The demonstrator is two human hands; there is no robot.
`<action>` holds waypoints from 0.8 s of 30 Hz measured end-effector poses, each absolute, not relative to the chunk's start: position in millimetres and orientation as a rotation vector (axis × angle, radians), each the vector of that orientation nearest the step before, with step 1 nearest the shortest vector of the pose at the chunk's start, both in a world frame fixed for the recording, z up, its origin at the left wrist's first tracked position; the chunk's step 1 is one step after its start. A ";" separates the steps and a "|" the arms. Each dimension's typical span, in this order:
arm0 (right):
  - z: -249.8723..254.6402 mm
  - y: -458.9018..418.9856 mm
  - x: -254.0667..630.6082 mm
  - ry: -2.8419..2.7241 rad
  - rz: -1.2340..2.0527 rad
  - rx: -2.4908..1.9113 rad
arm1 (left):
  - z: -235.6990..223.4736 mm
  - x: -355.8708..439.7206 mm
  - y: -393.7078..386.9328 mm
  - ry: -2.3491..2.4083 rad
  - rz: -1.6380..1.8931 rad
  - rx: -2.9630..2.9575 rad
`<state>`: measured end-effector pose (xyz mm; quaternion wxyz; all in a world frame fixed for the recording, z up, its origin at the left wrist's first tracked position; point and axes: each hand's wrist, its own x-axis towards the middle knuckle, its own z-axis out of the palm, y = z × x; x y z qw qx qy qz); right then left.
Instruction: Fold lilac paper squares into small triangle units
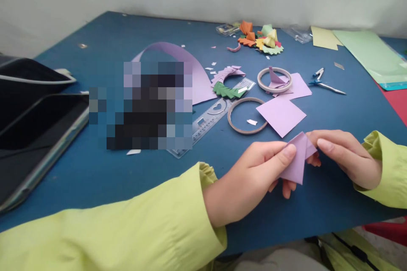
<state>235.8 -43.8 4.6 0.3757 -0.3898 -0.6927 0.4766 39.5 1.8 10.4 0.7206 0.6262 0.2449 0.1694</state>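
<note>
A small folded lilac paper piece (299,156) is held between both hands just above the blue table (95,178). My left hand (251,178) pinches its left side with thumb on top and fingers under it. My right hand (343,152) grips its right corner with fingers curled over. Both sleeves are lime green. A flat lilac paper square (281,115) lies just beyond the hands.
Two tape rings (247,115) (275,79), a clear stencil ruler (206,120), folded lilac and green pieces (229,82), a colourful folded pile (262,39), a compass (324,84), green and yellow sheets (369,53), and a dark tablet (34,135) at left.
</note>
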 end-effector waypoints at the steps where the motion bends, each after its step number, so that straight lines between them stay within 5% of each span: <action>1: 4.4 -43.7 236.2 -1.790 1.227 -0.982 | 10.6 38.4 2.3 0.529 0.358 1.376; 24: 5.5 -48.6 226.2 -2.050 1.088 -1.018 | 9.4 33.6 -2.7 0.543 0.389 1.641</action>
